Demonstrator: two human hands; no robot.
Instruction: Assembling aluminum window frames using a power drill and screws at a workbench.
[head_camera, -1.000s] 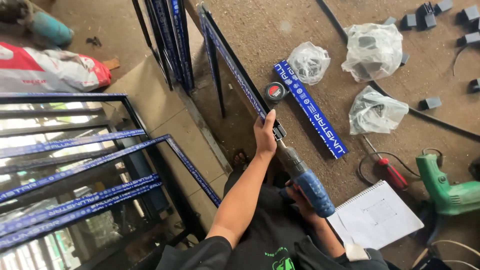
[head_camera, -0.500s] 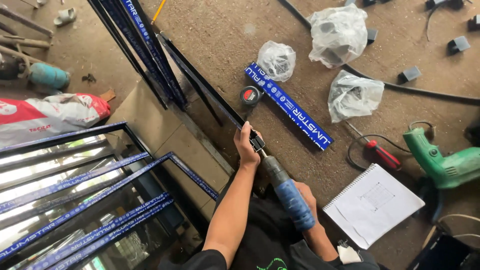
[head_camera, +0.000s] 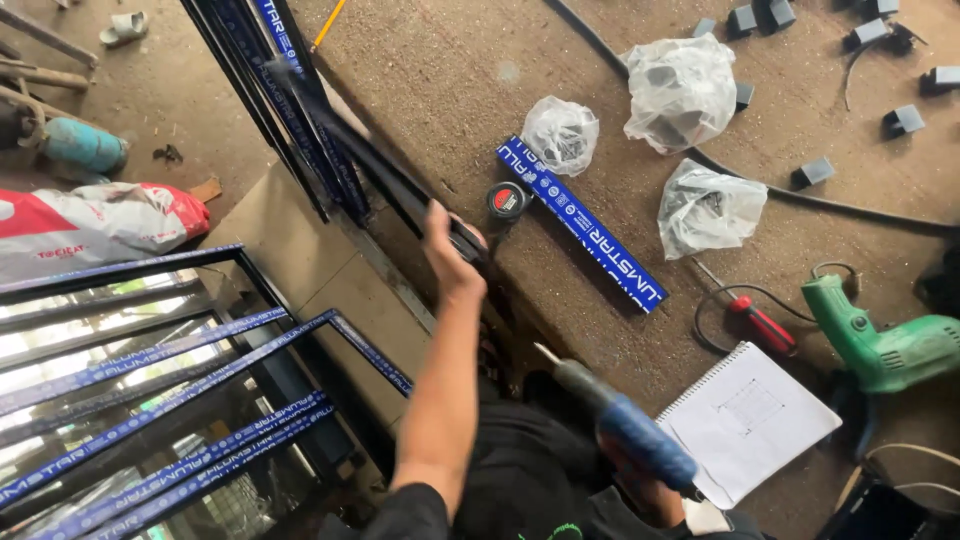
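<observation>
The long dark profile (head_camera: 380, 175) streaks with motion blur where the left hand (head_camera: 448, 250) grips it, its far end lost among the stacked bars running off the top edge. The right hand (head_camera: 640, 480) sits mostly hidden beneath the blue-handled drill (head_camera: 625, 430), fingers cut off at the bottom edge. The contents of three clear plastic bags (head_camera: 680, 90) cannot be made out, possibly small fittings. The green power tool (head_camera: 880, 345) runs out of frame at right, as does the black cable (head_camera: 820, 200).
</observation>
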